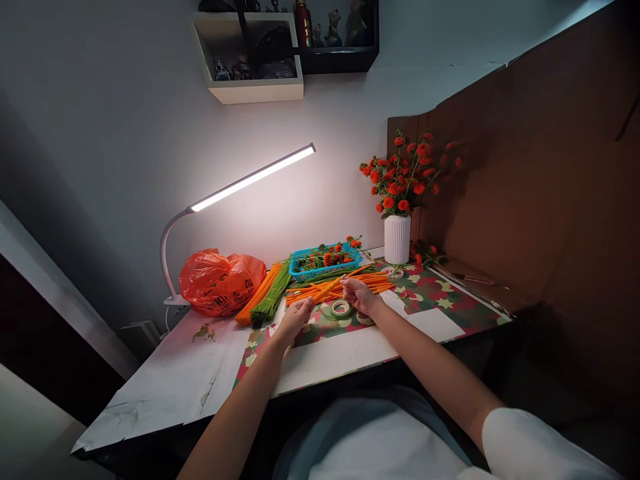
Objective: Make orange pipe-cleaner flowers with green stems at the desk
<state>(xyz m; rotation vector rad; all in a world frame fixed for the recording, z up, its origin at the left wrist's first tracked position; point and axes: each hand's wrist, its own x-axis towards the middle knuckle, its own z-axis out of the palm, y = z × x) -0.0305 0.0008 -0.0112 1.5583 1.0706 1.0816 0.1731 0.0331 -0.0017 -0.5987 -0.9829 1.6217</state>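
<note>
An orange chenille stem [328,290] stretches between my hands at a slant, above the tabletop. My left hand [296,319] is closed at its lower end, thumb and fingers pressed together. At the upper end my right hand [359,295] is pinched, its fingertips partly hidden. Behind them lies a loose spread of orange chenille stems [377,283]. A roll of green floral tape [341,309] rests on the table between my hands, nearer the right one. Just beyond the loose stems stands a blue basket [306,274] holding small orange-red flowers with green stems.
Orange [261,293] and green [273,291] stem bundles lie beside a red plastic bag [220,283]. A lit lamp [255,177] arches over the table's left side. A white ribbed vase [397,240] of orange-red flowers stands back right, near a brown cardboard panel [540,180].
</note>
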